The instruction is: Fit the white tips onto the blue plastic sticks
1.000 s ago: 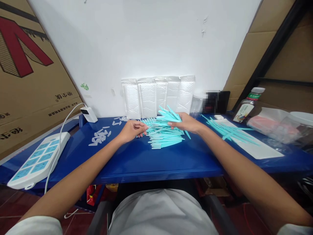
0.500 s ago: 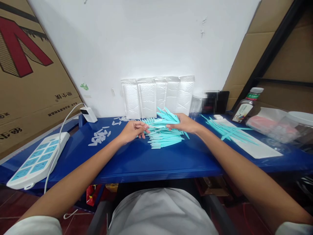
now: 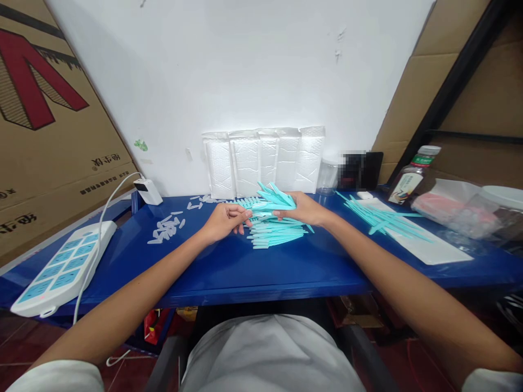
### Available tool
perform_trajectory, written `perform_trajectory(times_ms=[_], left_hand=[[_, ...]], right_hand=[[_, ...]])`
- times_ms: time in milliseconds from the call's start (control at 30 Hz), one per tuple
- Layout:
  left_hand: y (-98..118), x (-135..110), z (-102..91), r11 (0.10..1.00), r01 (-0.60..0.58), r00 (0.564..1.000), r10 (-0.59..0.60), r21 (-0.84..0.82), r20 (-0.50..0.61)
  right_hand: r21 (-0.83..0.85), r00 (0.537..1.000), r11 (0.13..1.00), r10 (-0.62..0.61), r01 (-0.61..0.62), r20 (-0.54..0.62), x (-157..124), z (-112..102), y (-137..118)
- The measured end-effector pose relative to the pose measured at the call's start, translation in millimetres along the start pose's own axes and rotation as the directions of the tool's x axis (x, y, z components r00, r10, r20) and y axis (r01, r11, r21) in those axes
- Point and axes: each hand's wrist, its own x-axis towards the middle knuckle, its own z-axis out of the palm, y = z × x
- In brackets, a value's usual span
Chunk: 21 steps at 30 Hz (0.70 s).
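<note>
My right hand (image 3: 303,209) is closed around a bundle of slim turquoise sticks that look like eyebrow razors (image 3: 269,197), their ends fanned out at the back. Coming from the left, my left hand (image 3: 227,220) is closed in a pinch at the left end of one held razor; whether a small clear cap is between the fingers is hidden. Under both hands lies a pile of more such razors (image 3: 275,234), roughly side by side. Small clear pieces like blade caps (image 3: 166,228) are scattered on the blue table (image 3: 261,272) to the left.
White padded mailers (image 3: 245,163) lean on the wall behind. At right, loose turquoise razors (image 3: 376,215) lie across a white sheet (image 3: 441,247), near a bottle (image 3: 414,174) and a clear jar (image 3: 328,175). A power strip (image 3: 65,267) and a white charger (image 3: 148,190) stand left.
Both hands have shifted slightly: my right hand with its bundle a little left, and my left hand a little to the right. The pile stays in place.
</note>
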Motion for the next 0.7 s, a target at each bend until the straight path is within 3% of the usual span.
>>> perform_trajectory(times_ms=[233, 533, 700], left_hand=[[1, -2, 2.7, 0.999, -0.025, 0.999, 0.025, -0.021, 0.020], [6, -3, 5.0, 0.999, -0.052, 0.998, 0.053, -0.010, 0.024], [7, 5, -2.9, 0.997, -0.078, 0.995, 0.078, -0.004, -0.063]], right_hand=[[0.056, 0.998, 0.998, -0.039, 0.042, -0.042, 2, 14, -1], [0.057, 0.997, 0.996, -0.061, 0.064, -0.053, 6, 18, 2], [0.033, 0.978, 0.997, -0.056, 0.064, -0.203, 14, 12, 9]])
